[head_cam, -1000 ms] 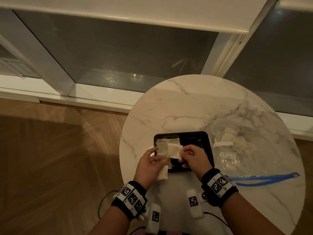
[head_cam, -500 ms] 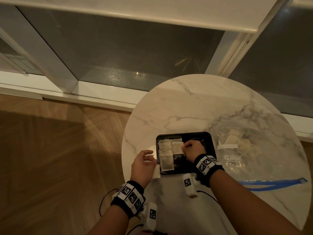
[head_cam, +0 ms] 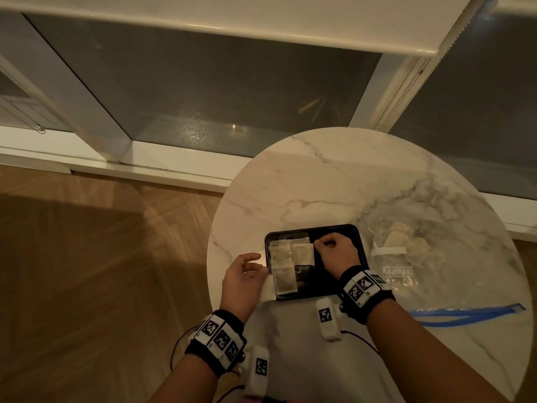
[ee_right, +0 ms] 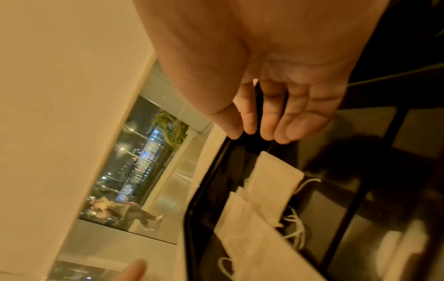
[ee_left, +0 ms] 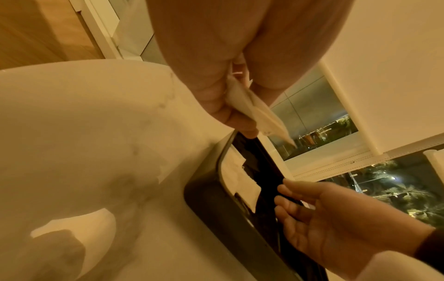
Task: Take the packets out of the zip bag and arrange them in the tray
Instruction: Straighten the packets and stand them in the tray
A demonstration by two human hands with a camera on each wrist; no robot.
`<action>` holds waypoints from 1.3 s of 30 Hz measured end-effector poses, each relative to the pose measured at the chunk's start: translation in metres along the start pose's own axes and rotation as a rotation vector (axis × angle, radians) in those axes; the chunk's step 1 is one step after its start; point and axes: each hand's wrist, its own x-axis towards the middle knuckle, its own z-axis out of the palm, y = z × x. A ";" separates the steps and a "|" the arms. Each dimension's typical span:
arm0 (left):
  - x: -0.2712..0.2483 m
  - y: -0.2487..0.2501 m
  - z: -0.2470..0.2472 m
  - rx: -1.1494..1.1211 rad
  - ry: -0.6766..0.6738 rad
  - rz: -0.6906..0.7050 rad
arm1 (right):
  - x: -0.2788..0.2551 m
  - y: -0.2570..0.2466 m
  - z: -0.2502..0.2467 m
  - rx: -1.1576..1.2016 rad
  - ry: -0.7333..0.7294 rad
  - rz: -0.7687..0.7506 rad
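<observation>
A black tray sits on the round marble table, with three pale packets lying flat in its left half. My right hand hovers over the tray just right of the upper packet, fingers relaxed and holding nothing. At the tray's left edge, my left hand pinches a white packet between thumb and fingers. The clear zip bag lies right of the tray with several packets inside. Its blue zipper faces the table's near side.
The table's left edge is close to my left hand, with wooden floor below it. Behind the table run a white sill and window panes. Thin cables trail from my wrists over the near part of the table.
My right hand has laid its packet in the tray beside the others and let go. My left hand has drawn back to the tray's left edge, still holding a packet.
</observation>
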 end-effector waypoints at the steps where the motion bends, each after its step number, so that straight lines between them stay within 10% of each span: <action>1: 0.000 0.002 0.002 -0.022 -0.001 0.010 | -0.007 -0.005 -0.003 0.054 -0.029 -0.014; 7: -0.005 0.019 0.021 -0.131 -0.029 0.065 | -0.073 -0.030 -0.015 0.237 -0.566 -0.138; 31: 0.008 0.034 0.024 -0.122 0.137 0.152 | -0.064 -0.045 0.008 0.146 -0.341 -0.250; 39: 0.013 0.006 0.014 0.282 0.045 -0.025 | -0.017 0.006 0.006 0.107 -0.185 0.060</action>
